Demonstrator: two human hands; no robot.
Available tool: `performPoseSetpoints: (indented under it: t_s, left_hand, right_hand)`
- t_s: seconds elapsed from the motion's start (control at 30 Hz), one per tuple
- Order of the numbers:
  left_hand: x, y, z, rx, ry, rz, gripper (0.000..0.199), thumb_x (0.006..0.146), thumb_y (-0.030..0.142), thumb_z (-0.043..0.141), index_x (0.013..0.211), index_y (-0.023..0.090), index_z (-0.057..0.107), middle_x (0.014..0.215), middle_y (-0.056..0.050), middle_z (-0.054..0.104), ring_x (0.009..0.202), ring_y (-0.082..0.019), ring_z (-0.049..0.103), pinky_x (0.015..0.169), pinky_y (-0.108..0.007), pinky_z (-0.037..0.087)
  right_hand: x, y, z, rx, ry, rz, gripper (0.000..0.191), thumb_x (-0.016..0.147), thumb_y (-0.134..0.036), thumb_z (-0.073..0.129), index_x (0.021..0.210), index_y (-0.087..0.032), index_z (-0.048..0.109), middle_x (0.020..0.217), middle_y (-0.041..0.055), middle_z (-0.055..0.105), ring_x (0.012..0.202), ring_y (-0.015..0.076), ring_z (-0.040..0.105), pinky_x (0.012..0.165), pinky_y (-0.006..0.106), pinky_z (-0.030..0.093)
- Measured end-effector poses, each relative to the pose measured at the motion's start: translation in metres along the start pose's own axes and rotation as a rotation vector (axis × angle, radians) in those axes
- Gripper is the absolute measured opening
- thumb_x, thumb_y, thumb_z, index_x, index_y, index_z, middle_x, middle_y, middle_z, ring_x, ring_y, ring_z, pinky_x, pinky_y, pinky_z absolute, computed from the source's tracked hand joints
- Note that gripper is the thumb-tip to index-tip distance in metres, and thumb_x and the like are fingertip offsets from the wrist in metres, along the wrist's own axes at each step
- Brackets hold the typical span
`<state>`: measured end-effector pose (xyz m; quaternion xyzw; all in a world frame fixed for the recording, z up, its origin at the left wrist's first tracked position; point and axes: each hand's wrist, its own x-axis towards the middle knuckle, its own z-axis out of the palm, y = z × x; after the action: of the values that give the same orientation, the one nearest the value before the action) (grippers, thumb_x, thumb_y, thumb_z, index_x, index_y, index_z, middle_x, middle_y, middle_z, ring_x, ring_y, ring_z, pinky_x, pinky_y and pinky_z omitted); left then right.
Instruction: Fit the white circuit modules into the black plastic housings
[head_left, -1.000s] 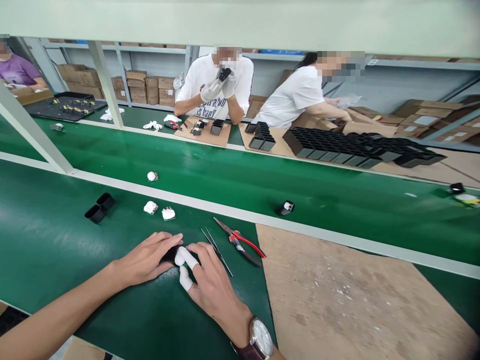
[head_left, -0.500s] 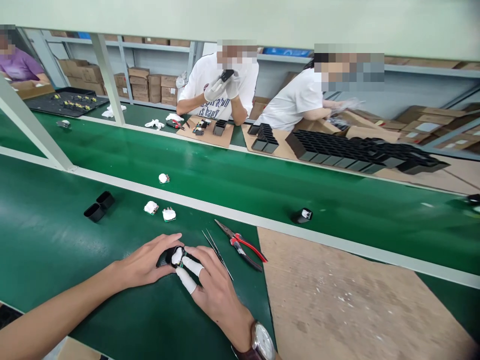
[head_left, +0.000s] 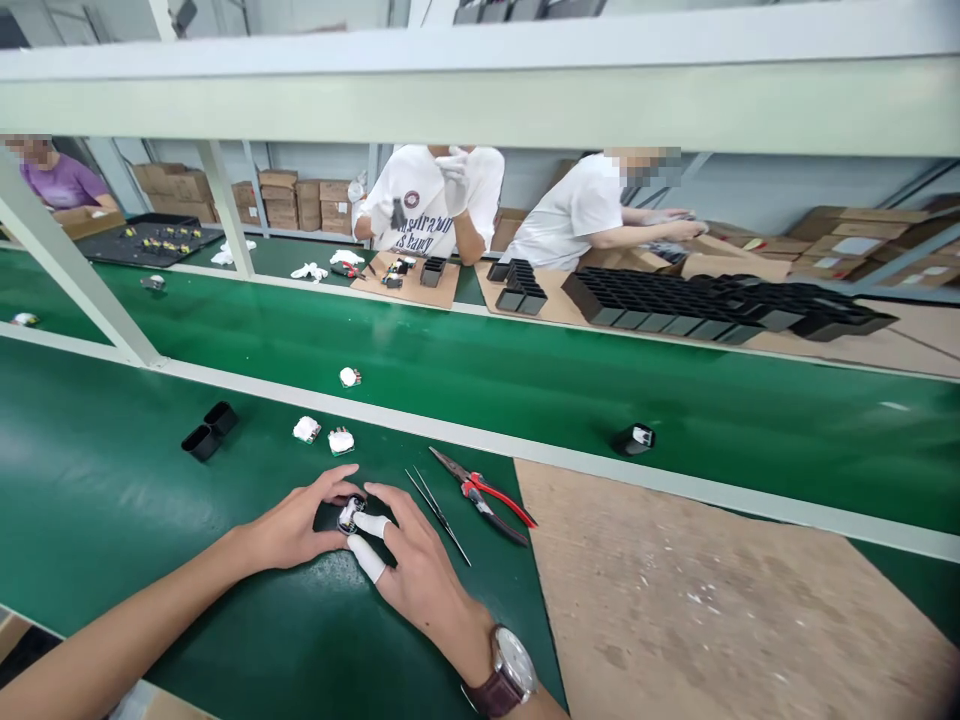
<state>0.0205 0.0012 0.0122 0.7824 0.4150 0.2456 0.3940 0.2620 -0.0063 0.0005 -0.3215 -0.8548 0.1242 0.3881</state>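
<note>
on green tabletop [head_left: 315, 640], left fingers [head_left: 327, 541] and right fingers [head_left: 373, 524] clasp a black case [head_left: 342, 522], camera-facing mouth slanting lengthwise away rightward.

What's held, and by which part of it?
The case, by its outer sides, in the left hand. The right hand touches the board at the case's mouth; whether it grips cannot be told.

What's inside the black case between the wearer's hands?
A white lump shows in the mouth of the case. The right hand partly covers it, and whatever lies deeper, beneath the lump, cannot be seen.
</note>
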Motion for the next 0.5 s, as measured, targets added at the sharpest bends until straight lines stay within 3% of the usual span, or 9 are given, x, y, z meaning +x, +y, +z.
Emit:
performPoseSetpoints:
  t_s: [0.07, 0.17, 0.23, 0.33, 0.43, 0.5]
  left_hand:
    - [0.005, 0.008, -0.022, 0.002, -0.131, -0.002, 0.095, 0.092, 0.024, 0.078, 0.167, 0.036, 0.02, 0.151, -0.012, 0.062, 0.129, -0.028, 0.069, 0.108, -0.049, 0.058]
    - [0.023, 0.024, -0.063, 0.086, -0.286, 0.049, 0.072, 0.095, 0.028, 0.075, 0.159, 0.033, 0.044, 0.152, -0.011, 0.062, 0.129, -0.028, 0.069, 0.103, -0.044, 0.061]
    - [0.046, 0.028, -0.086, 0.183, -0.206, 0.077, 0.054, 0.101, 0.034, 0.067, 0.153, 0.031, 0.054, 0.153, -0.009, 0.062, 0.133, -0.027, 0.065, 0.108, -0.043, 0.058]
    - [0.093, 0.016, -0.102, 0.398, 0.038, 0.033, 0.05, 0.105, 0.043, 0.057, 0.151, 0.026, 0.056, 0.154, -0.01, 0.061, 0.14, -0.028, 0.059, 0.116, -0.046, 0.051]
    - [0.142, -0.009, -0.096, 0.5, 0.129, -0.018, 0.055, 0.101, 0.043, 0.058, 0.15, 0.018, 0.057, 0.156, -0.017, 0.058, 0.151, -0.037, 0.046, 0.123, -0.057, 0.04]
    - [0.168, -0.024, -0.086, 0.529, 0.148, -0.035, 0.054, 0.098, 0.04, 0.061, 0.148, 0.019, 0.06, 0.154, -0.016, 0.06, 0.152, -0.039, 0.045, 0.122, -0.058, 0.04]
  right_hand:
    - [-0.002, 0.001, 0.002, 0.003, 0.003, 0.007, 0.028, 0.101, -0.022, 0.063, 0.13, -0.022, 0.062, 0.141, 0.0147, 0.062, 0.127, 0.0293, 0.064, 0.102, 0.05, 0.062]
    - [-0.004, 0.001, 0.004, -0.021, -0.01, -0.005, 0.039, 0.102, -0.023, 0.063, 0.14, -0.02, 0.055, 0.14, 0.0156, 0.063, 0.126, 0.0291, 0.065, 0.104, 0.049, 0.062]
    - [-0.006, 0.0, 0.007, -0.066, -0.025, -0.015, 0.048, 0.101, -0.022, 0.064, 0.146, -0.017, 0.049, 0.144, 0.0175, 0.061, 0.129, 0.0306, 0.064, 0.106, 0.051, 0.06]
    - [-0.008, 0.0, 0.01, -0.129, -0.075, -0.031, 0.061, 0.098, -0.021, 0.068, 0.153, -0.014, 0.043, 0.149, 0.0197, 0.058, 0.131, 0.0326, 0.062, 0.108, 0.052, 0.059]
    - [-0.01, 0.001, 0.012, -0.152, -0.099, -0.023, 0.061, 0.095, -0.018, 0.069, 0.151, -0.015, 0.045, 0.148, 0.0189, 0.059, 0.13, 0.0323, 0.062, 0.108, 0.051, 0.058]
    - [-0.012, 0.002, 0.011, -0.156, -0.081, -0.025, 0.058, 0.096, -0.017, 0.068, 0.15, -0.015, 0.047, 0.145, 0.0181, 0.06, 0.129, 0.0312, 0.063, 0.108, 0.049, 0.058]
